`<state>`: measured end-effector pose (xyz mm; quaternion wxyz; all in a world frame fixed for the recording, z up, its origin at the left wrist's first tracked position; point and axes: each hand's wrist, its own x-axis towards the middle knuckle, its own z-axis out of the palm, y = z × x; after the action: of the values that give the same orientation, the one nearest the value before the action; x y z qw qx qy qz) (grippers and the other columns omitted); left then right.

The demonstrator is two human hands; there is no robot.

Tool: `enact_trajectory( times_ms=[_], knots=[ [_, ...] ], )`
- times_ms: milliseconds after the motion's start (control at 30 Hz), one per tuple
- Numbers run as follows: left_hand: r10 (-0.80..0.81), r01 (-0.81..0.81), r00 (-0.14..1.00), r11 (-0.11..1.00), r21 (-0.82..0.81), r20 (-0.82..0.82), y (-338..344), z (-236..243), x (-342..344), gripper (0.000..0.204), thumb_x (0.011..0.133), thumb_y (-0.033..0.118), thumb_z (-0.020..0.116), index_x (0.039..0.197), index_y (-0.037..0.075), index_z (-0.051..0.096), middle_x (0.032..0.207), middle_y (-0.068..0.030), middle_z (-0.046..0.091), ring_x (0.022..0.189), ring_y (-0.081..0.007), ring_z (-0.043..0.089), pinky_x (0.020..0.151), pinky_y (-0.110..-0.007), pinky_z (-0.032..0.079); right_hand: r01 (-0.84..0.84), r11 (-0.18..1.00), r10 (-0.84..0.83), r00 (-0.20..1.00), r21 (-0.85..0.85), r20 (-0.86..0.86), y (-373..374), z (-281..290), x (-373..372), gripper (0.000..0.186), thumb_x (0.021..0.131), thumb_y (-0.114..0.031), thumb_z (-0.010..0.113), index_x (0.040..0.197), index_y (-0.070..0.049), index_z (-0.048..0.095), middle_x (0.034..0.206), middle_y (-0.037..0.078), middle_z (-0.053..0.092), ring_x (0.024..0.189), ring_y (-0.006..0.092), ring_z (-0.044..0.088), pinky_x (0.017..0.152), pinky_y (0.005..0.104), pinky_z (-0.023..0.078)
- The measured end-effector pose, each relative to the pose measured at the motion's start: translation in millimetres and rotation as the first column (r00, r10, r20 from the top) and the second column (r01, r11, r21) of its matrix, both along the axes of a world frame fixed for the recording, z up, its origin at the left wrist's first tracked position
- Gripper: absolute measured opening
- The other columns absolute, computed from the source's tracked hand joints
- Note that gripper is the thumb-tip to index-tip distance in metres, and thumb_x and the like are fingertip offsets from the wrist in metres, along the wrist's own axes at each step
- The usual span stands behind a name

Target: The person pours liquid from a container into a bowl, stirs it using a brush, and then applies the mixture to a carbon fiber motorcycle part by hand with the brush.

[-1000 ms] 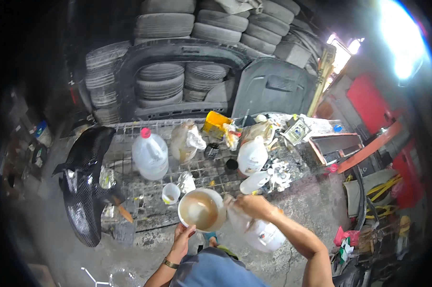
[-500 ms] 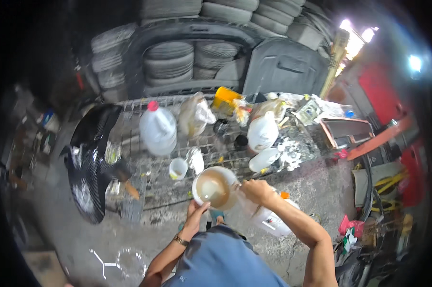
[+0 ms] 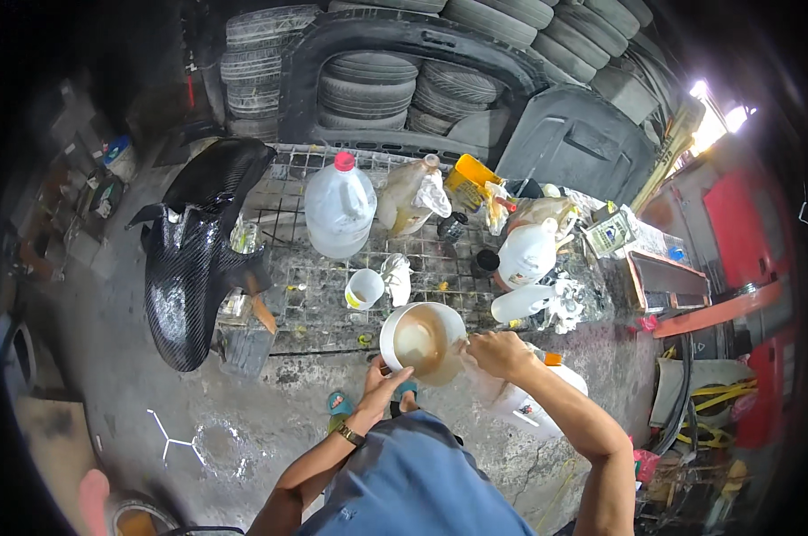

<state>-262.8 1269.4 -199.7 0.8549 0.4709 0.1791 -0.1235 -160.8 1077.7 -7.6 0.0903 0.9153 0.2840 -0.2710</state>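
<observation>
A white plastic tub (image 3: 387,340) with a cloudy tan layer inside is held in front of my body, at the near edge of the bench. My left hand (image 3: 382,386) grips its lower left side, thumb on the outer wall and fingers curled beneath. My right hand (image 3: 500,355) is closed at the tub's right rim. A pale, see-through shape hangs below those fingers, and I cannot make out what it is. Beneath my right forearm stands a white jug (image 3: 534,406) with an orange cap. Just beyond the tub are a small plastic cup (image 3: 365,289) and a crumpled white cloth (image 3: 396,280).
A grid-topped bench (image 3: 310,313) carries a large clear jug (image 3: 340,210) with a red cap, a brownish jug (image 3: 402,198), a white bottle (image 3: 526,255) and a yellow container (image 3: 472,181). A glossy black carbon-fibre panel (image 3: 180,295) lies left. Stacked tyres (image 3: 368,94) stand behind.
The view has swung, so the bench and its things sit farther right and higher in the picture. Both hands keep their places at the tub.
</observation>
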Motion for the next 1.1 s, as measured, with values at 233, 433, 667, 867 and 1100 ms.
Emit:
enact_trajectory(
  times_ms=[233,433,667,867,1100],
  knots=[
    [0.015,-0.021,0.998,0.996,0.089,0.063,3,19,4,0.065,0.076,0.017,0.081,0.124,-0.001,0.042,0.115,-0.0131,0.057,0.105,-0.0190,0.057,0.089,-0.032,0.049,0.007,1.000,-0.007,0.999,-0.026,-0.032,7,-7,-2,0.024,0.086,-0.019,0.054,0.083,0.000,0.069,0.084,0.021,0.070,0.079,0.0353,0.070,0.070,0.0457,0.057],
    [0.026,-0.034,0.996,0.995,0.099,0.087,7,21,2,0.060,0.076,0.014,0.081,0.122,-0.001,0.045,0.114,-0.0133,0.058,0.104,-0.0178,0.058,0.087,-0.032,0.050,0.000,1.000,-0.001,0.999,-0.023,-0.047,5,-16,-7,0.032,0.092,-0.027,0.049,0.091,-0.001,0.068,0.091,0.023,0.069,0.085,0.0344,0.070,0.074,0.0446,0.057],
    [0.037,-0.039,0.996,0.999,0.022,0.080,17,23,-4,0.058,0.078,0.015,0.079,0.123,0.001,0.045,0.116,-0.0110,0.055,0.109,-0.0172,0.054,0.092,-0.032,0.048,-0.005,0.996,-0.002,0.997,-0.084,-0.073,16,-12,-11,0.033,0.093,-0.027,0.050,0.096,0.002,0.065,0.092,0.023,0.069,0.086,0.0356,0.069,0.072,0.0460,0.056],
    [0.071,-0.071,0.994,0.997,-0.002,0.082,13,30,-3,0.053,0.078,0.007,0.078,0.117,-0.002,0.043,0.109,-0.0128,0.057,0.079,-0.0165,0.064,0.066,-0.030,0.057,0.012,0.997,-0.020,0.994,-0.075,-0.104,7,-29,-8,0.033,0.091,-0.027,0.050,0.094,0.003,0.065,0.094,0.023,0.068,0.085,0.0362,0.069,0.073,0.0461,0.056],
    [0.088,-0.087,0.996,0.996,-0.031,0.035,-2,29,2,0.056,0.079,0.004,0.076,0.119,-0.001,0.039,0.111,-0.0135,0.055,0.078,-0.0167,0.064,0.064,-0.031,0.057,-0.009,0.998,0.008,1.000,-0.055,-0.015,-2,-30,-8,0.034,0.092,-0.028,0.048,0.090,-0.002,0.071,0.094,0.019,0.070,0.089,0.0327,0.069,0.079,0.0427,0.056]
  ],
)
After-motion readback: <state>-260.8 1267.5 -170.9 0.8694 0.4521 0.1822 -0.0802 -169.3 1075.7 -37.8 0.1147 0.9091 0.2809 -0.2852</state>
